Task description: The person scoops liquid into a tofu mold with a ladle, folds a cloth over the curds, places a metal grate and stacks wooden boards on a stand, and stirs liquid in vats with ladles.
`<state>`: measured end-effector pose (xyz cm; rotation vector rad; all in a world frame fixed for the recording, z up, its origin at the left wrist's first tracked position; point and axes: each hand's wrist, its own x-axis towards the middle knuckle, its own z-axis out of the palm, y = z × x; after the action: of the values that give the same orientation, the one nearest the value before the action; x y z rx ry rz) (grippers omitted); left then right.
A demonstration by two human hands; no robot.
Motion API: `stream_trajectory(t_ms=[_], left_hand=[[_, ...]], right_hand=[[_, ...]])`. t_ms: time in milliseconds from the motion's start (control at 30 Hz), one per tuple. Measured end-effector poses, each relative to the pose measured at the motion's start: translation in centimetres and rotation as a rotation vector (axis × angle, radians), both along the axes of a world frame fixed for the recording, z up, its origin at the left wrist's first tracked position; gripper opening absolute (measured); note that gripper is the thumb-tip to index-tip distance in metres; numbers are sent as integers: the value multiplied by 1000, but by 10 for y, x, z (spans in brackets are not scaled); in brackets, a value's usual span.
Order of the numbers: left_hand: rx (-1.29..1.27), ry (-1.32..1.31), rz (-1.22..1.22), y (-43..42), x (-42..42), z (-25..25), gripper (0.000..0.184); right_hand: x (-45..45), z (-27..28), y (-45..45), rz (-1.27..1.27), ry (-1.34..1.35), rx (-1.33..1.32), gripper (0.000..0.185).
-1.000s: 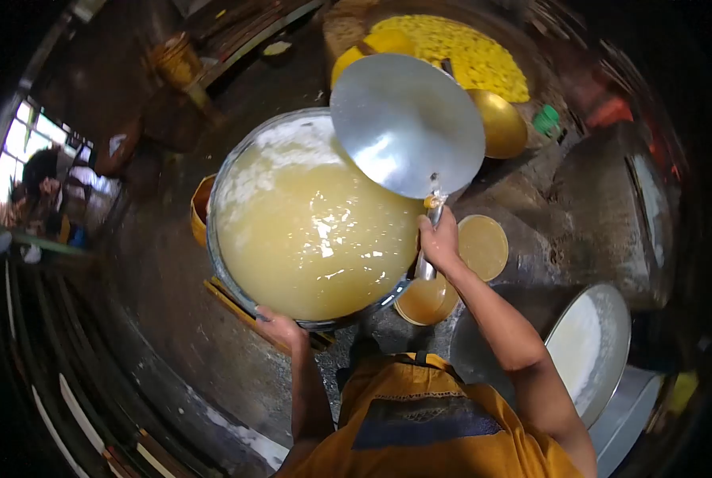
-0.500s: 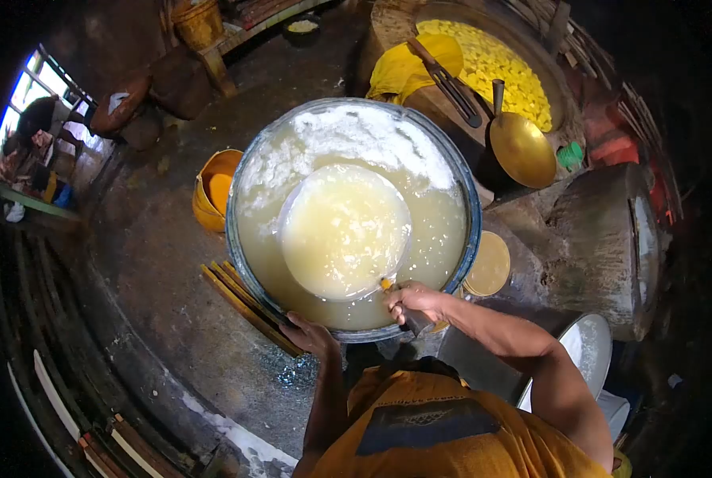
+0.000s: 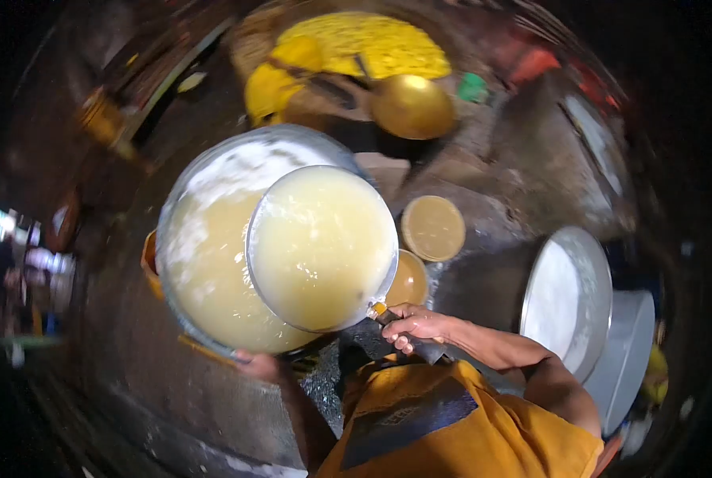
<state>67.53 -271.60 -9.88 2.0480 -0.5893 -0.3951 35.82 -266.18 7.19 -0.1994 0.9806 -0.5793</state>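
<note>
My right hand (image 3: 415, 328) is closed around the dark handle of a large ladle (image 3: 322, 247), a wide round pan brimming with cloudy pale-yellow liquid. The ladle hangs above the right part of a big round tub (image 3: 168, 263), partly beyond its rim. More of the same liquid (image 3: 212, 279) fills the tub, with white foam (image 3: 252, 163) along its far side. At the tub's near rim is my left hand (image 3: 260, 365); motion smears its fingers, so their grip is unclear.
Right of the tub stand two round tan containers (image 3: 434, 229) (image 3: 407, 280). A wide metal basin (image 3: 571, 303) holding something white is farther right. Beyond the tub lie a golden wok (image 3: 413, 107), yellow cloth (image 3: 272, 92) and a vat of yellow pieces (image 3: 372, 44). A green cup (image 3: 472, 88) stands nearby.
The ladle has risen out of the tub's liquid, full, and shifted right relative to the tub. The view has turned toward the right. My left hand remains by the near rim.
</note>
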Motion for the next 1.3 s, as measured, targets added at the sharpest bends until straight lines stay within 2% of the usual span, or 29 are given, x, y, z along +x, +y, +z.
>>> stream_trajectory(t_ms=[33,100,167,233,267,333,433,500,533,567,633,733,833,900,933,967,1067,1100,1133,1167,1200,1233,1267,1300], left_hand=[[6,-68,22,-1,3,-15,53],[37,172,125,-5,-17,25,56],[-3,215,124,-5,-9,15,57],[-17,94,113,-3,-14,19,59],[2,54,99,-3,-9,16,61],[79,-18,133,-8,-3,7,68],[206,-99,206,-19,-2,-2,72],[236,-130,191,-21,-7,-6,72],[251,-142,177,-22,-8,-7,72],[257,-154,163,-23,-6,-9,72],[273,-173,136,-22,-11,-8,72],[299,-189,119,-21,-10,-8,71],[318,-199,100,-22,-2,-11,71],[333,-188,98,-23,7,-18,71],[341,-176,100,-24,14,-20,71],[343,-161,102,-25,23,-23,71],[313,-80,55,-28,57,-40,71],[305,-234,-28,-21,68,-56,74],[236,-143,-19,1,2,12,67],[213,-150,-86,0,7,10,66],[195,-79,72,0,5,6,63],[238,-62,79,2,1,16,60],[140,-23,67,3,5,2,57],[154,74,42,5,-29,41,57]], right_hand=[[-18,2,19,-48,21,-16,16],[-54,0,69,-164,63,-46,15],[-78,4,119,-312,121,-45,12],[-106,2,169,-460,130,-18,10],[-122,-5,196,-472,252,-55,9],[-150,-10,241,-603,322,-19,7],[-189,-57,313,-743,494,-34,14],[-209,-24,326,-866,502,142,18],[-220,-47,338,-961,476,4,21],[-233,-64,354,-986,470,126,19],[-252,-36,351,-1333,20,71,12],[-281,-3,344,-1266,-146,-381,16],[-286,25,307,-1139,82,-504,13],[-271,50,272,-999,348,-390,19],[-268,42,253,-882,333,-417,20],[-256,40,234,-900,306,-353,19],[-218,14,163,-638,425,-502,19],[-201,10,138,-564,463,-534,19],[-184,4,112,-529,511,-579,23],[-165,8,83,-503,504,-558,24],[-146,18,59,-472,495,-540,25],[-127,23,34,-435,483,-525,26],[-107,21,8,-433,494,-541,24],[-92,16,-21,-438,506,-550,23]])
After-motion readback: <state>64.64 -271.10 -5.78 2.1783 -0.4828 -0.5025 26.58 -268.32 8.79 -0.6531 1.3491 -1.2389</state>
